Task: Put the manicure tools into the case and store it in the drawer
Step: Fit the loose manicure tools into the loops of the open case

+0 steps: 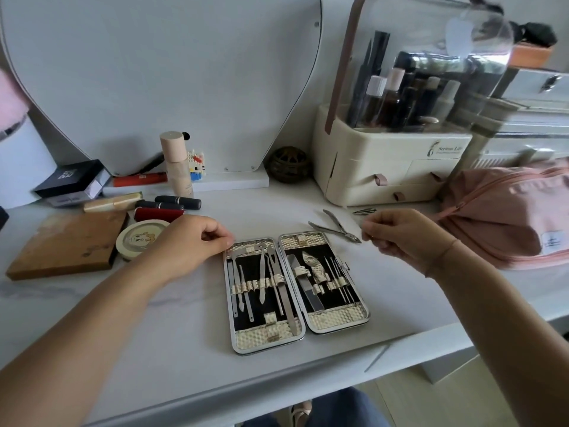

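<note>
Likely we risked pricking right hand (400,237) on nippers (335,230); its fingers (374,230) pinched, contents unclear; left hand (194,241) curled at case (271,335) corner, grip unclear.

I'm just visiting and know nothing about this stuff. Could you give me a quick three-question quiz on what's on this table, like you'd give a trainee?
1. True or false: the case lies shut on the table.
2. Which tool lies outside the case, by the right hand? A nippers, B comb, C toothbrush.
3. What colour is the fabric pouch beyond that hand?
Key: 1 false; 2 A; 3 pink.
</note>
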